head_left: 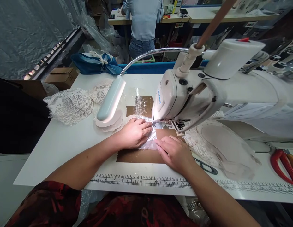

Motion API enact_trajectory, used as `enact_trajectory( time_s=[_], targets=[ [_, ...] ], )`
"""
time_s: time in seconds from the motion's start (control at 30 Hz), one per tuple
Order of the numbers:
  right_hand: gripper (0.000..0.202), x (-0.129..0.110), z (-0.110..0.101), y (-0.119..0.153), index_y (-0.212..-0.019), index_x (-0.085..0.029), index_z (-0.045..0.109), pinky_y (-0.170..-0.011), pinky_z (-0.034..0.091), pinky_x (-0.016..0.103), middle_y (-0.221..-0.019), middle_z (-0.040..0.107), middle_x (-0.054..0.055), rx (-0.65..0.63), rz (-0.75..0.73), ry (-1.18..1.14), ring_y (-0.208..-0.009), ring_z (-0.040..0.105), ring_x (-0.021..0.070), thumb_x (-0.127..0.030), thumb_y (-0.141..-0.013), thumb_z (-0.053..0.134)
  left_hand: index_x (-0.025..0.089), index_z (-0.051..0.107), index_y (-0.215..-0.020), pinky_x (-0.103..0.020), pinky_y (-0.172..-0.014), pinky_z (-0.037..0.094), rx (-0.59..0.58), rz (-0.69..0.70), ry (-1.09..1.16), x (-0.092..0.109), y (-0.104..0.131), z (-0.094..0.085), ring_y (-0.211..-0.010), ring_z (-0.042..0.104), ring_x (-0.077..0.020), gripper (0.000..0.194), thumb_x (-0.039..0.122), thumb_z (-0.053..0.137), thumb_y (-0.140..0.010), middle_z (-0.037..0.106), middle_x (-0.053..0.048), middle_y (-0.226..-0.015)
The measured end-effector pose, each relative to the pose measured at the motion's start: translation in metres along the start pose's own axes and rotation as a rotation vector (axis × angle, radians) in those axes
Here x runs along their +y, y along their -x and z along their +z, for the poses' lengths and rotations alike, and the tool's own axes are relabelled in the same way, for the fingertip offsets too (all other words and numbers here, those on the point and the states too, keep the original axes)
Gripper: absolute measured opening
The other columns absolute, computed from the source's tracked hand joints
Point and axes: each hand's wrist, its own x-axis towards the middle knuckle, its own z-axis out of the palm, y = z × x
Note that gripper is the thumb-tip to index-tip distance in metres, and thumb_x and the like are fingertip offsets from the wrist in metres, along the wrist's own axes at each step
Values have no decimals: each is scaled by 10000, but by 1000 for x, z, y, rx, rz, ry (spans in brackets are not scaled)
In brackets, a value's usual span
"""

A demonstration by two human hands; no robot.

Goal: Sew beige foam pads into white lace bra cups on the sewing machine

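Note:
A piece of white lace fabric (151, 136) lies at the needle area of the white sewing machine (169, 93). My left hand (134, 133) rests on the fabric just left of the presser foot, fingers curled together and pressing it down. Between the thumb and fingertips of my right hand (176, 153), the near right edge of the lace is pinched. Part of the fabric is hidden under my left hand. Brown tape patches (139, 156) cover the table around the needle.
A lit lamp (110, 99) on a bendable neck hangs left of the machine. Lace pieces (69, 105) lie at left, cream cup pieces (228, 142) at right. Red-handled scissors (282, 165) and a ruler strip (141, 181) are near the front. A person (146, 25) stands beyond.

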Motion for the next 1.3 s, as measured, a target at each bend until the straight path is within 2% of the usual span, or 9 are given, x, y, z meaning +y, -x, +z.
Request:
enact_trajectory(
  time_s=[0.23,0.4,0.57,0.73,0.83,1.07,1.3],
  targets=[
    [274,1,2,0,-1060,-177,690,-689,364,287,-741,613,31,-17,25,7,-721,521,165,-235,-930,456,150,575,-1262,-404,-906,378,-27,39,26,3,1,-3,-1103,519,-266,381,313,447,-942,570,-114,-1322],
    [271,0,2,-3,-1040,-198,695,-670,345,284,-744,615,26,-35,52,27,-713,514,158,-222,-928,450,142,578,-1260,-400,-913,370,-14,17,10,2,0,-1,-1076,526,-250,369,228,398,-950,578,-94,-1319],
    [307,-1,1,-11,-1045,-214,695,-622,317,290,-764,626,31,-84,80,87,-681,501,158,-201,-931,411,125,588,-1240,-411,-906,374,-11,6,-47,-4,-2,3,-1065,521,-256,371,164,429,-907,563,-95,-1344],
    [341,-2,2,-17,-1116,-218,681,-600,317,293,-727,617,35,-49,90,145,-687,516,174,-218,-938,391,117,573,-1259,-428,-931,373,29,-12,-71,-11,-3,9,-1131,499,-281,402,155,487,-869,574,-119,-1323],
    [356,-2,3,-19,-1171,-222,658,-629,345,286,-782,652,46,-39,104,159,-731,543,178,-229,-946,382,125,573,-1265,-427,-941,377,46,-43,-64,-14,-4,12,-1145,498,-282,406,147,483,-870,586,-134,-1295],
    [369,-1,6,-20,-1221,-206,635,-681,396,280,-943,699,59,-52,129,162,-840,586,193,-232,-944,392,122,589,-1232,-437,-948,388,101,-92,-43,-19,-4,13,-1157,491,-286,375,173,385,-922,595,-139,-1271],
    [386,-2,5,-20,-1270,-211,612,-659,401,290,-895,682,63,-80,130,127,-779,583,192,-242,-945,407,134,567,-1258,-463,-997,368,130,-144,-9,-19,1,13,-1217,475,-297,400,331,396,-955,538,-157,-1338]
  ],
)
